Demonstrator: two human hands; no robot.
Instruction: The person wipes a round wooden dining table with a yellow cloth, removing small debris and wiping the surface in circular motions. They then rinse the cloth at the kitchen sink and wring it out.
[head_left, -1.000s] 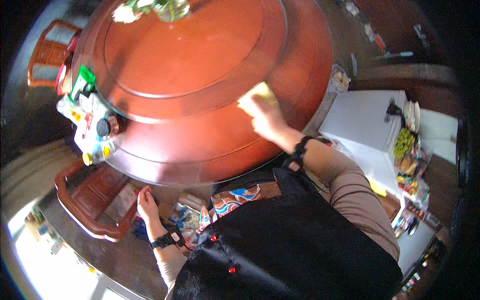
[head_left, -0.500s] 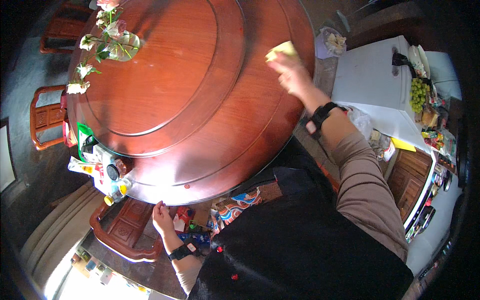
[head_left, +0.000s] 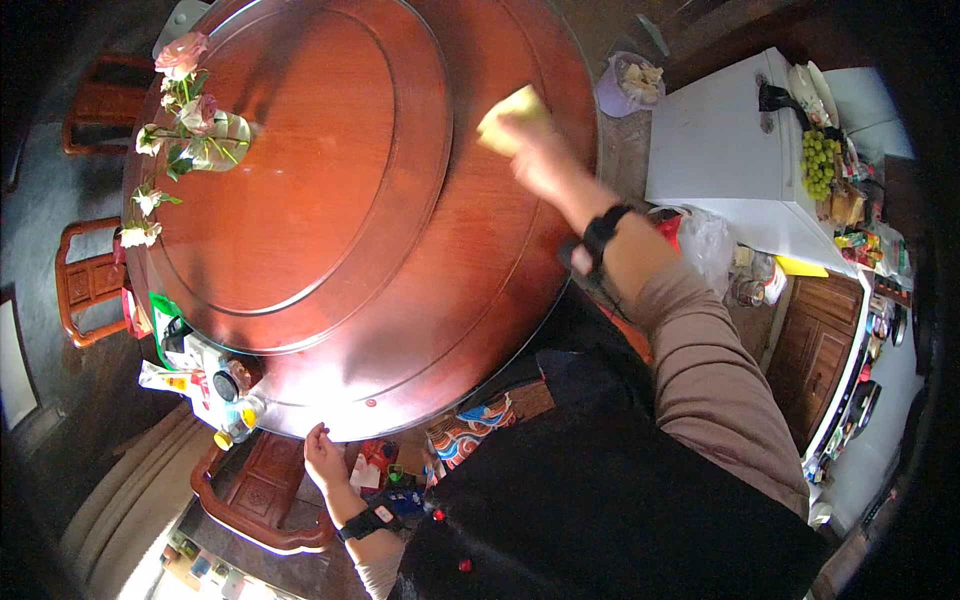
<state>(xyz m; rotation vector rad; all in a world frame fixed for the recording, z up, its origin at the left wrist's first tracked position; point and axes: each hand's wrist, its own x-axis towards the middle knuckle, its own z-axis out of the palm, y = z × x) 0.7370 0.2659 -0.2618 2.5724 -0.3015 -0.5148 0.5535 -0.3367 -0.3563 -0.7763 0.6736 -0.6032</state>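
Note:
My right hand (head_left: 540, 155) is closed on a yellow cloth (head_left: 512, 118), which lies against the outer part of a round reddish-brown wooden table (head_left: 480, 260). Motion blurs the hand somewhat. Down at the table's near edge is my left hand (head_left: 324, 462), its fingers loosely curled together, with nothing visible in them. A small red spot (head_left: 371, 403) marks the glossy tabletop just beyond it. Both wrists wear black straps.
A glass vase (head_left: 225, 145) with roses stands on the table's left. Bottles and packets (head_left: 225, 385) crowd the near left edge, above a wooden chair (head_left: 262, 480). On the right are a white fridge (head_left: 715, 140), green grapes (head_left: 818, 165) and a lilac bin (head_left: 628, 88).
My right hand has swept the cloth leftward and slightly nearer over the tabletop. The whole view has shifted a little. My left hand keeps its place at the table edge.

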